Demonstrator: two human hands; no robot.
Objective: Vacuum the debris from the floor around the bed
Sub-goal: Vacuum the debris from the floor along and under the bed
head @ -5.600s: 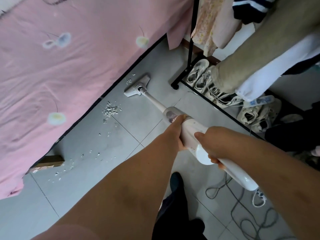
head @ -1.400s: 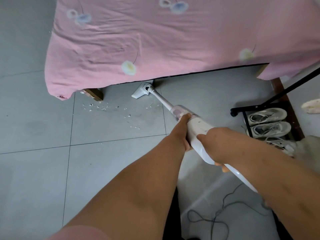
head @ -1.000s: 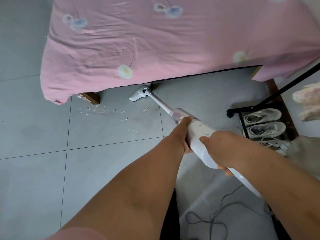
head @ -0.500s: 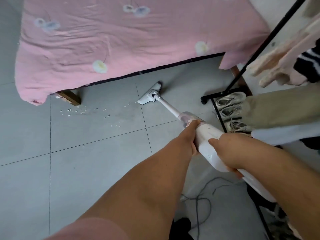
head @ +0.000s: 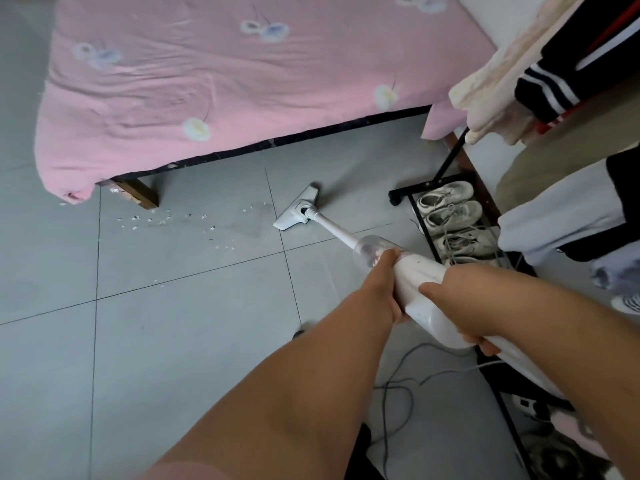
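Note:
A white stick vacuum (head: 420, 284) slants across the grey tiled floor (head: 138, 341). Its floor head (head: 297, 213) lies flat on the tiles, a little out from the bed's edge. My left hand (head: 382, 289) grips the body just behind the clear dust cup (head: 370, 249). My right hand (head: 457, 306) holds the body further back, fingers curled under it. Small white debris (head: 173, 221) is scattered on the floor left of the floor head, near the wooden bed leg (head: 138, 194). The bed (head: 225, 81) carries a pink flowered sheet.
A black clothes rack (head: 446, 164) stands at the right, with hanging garments (head: 540, 81) and several white sneakers (head: 450, 213) on its base. A dark power cord (head: 398, 389) loops on the floor near my feet.
The floor head has been drawn back from under the bed's edge onto the open tiles, to the right of the debris. My view has shifted right and the rack fills more of the frame.

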